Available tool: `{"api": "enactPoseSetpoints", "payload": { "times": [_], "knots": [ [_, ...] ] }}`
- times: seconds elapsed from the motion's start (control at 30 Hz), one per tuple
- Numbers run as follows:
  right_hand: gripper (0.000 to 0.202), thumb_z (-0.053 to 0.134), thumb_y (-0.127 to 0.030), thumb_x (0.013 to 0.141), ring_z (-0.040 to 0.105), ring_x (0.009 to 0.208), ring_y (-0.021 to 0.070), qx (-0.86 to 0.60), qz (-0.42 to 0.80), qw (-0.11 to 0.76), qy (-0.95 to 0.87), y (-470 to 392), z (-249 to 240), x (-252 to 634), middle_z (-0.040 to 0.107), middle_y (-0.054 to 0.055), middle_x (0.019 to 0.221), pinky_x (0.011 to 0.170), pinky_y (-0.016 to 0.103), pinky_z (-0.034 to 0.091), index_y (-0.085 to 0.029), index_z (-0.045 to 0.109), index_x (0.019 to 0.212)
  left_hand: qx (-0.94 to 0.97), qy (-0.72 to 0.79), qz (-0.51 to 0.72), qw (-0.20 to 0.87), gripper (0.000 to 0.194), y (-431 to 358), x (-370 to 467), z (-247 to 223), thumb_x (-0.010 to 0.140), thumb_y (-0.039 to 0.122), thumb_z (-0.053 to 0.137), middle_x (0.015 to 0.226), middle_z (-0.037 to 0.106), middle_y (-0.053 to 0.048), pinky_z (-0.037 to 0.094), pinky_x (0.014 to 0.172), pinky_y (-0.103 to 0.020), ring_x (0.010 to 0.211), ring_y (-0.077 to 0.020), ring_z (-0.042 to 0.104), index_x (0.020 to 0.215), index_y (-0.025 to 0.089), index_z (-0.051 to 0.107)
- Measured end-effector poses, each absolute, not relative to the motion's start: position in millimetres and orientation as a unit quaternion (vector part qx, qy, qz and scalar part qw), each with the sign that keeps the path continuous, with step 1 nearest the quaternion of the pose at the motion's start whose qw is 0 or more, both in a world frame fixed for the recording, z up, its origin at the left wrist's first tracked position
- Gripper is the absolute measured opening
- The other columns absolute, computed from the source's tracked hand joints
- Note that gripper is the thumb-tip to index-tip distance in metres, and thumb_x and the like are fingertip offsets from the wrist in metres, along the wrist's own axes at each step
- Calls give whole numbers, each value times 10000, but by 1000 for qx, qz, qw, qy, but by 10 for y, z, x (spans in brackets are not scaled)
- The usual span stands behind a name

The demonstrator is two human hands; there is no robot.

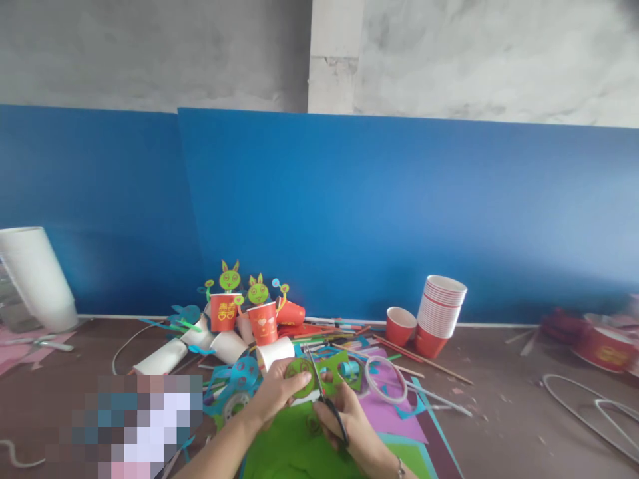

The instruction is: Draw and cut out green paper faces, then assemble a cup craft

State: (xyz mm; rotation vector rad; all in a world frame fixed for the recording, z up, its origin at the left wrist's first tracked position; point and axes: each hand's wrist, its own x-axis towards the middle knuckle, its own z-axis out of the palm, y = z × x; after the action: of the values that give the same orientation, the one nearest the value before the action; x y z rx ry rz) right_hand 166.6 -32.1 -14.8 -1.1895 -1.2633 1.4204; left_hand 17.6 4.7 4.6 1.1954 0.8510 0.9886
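Observation:
A piece of green paper (301, 376) with a drawn face is pinched in my left hand (274, 392). My right hand (344, 419) holds black-handled scissors (319, 382), whose blades point up and away beside that paper. A further part of green paper with cut-out openings (337, 367) lies just right of the blades. Below both hands is a large green sheet (289, 446), resting over blue and purple paper (384, 412). Whether the blades touch the paper is hard to tell.
Two red cups with green paper figures (223, 313) stand behind my hands. White cups (162, 357), sticks and a clear tape ring (386, 379) lie around. Stacked cups (439, 313) stand at the right, with a cable (579, 412) further right. Pixelation covers the lower left.

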Motion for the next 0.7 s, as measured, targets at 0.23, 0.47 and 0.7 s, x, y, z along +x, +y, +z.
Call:
{"api": "enactPoseSetpoints", "payload": {
  "times": [0.23,0.47,0.7],
  "knots": [
    [596,691,-475,635,306,303,35,-462,585,432,-507,-328,-79,1653,436,-141,396,297,140,223,-174,387,1049,539,391,417,619,322,79,141,-31,675,445,686,456,450,71,185,326,-174,338,-35,315,675,143,576],
    [628,675,-512,644,325,296,39,-462,579,438,-510,-312,-142,1659,447,-139,405,299,141,248,-166,364,1066,531,410,439,598,355,53,212,-69,716,489,637,428,528,48,274,303,-167,327,-66,401,747,142,566],
    [660,679,-491,634,345,309,44,-459,575,428,-526,-293,-187,1680,497,-115,418,310,151,246,-140,342,1079,548,409,430,590,351,63,202,-64,717,494,638,364,430,94,224,300,-163,295,-44,304,704,158,537]
  ]
}}
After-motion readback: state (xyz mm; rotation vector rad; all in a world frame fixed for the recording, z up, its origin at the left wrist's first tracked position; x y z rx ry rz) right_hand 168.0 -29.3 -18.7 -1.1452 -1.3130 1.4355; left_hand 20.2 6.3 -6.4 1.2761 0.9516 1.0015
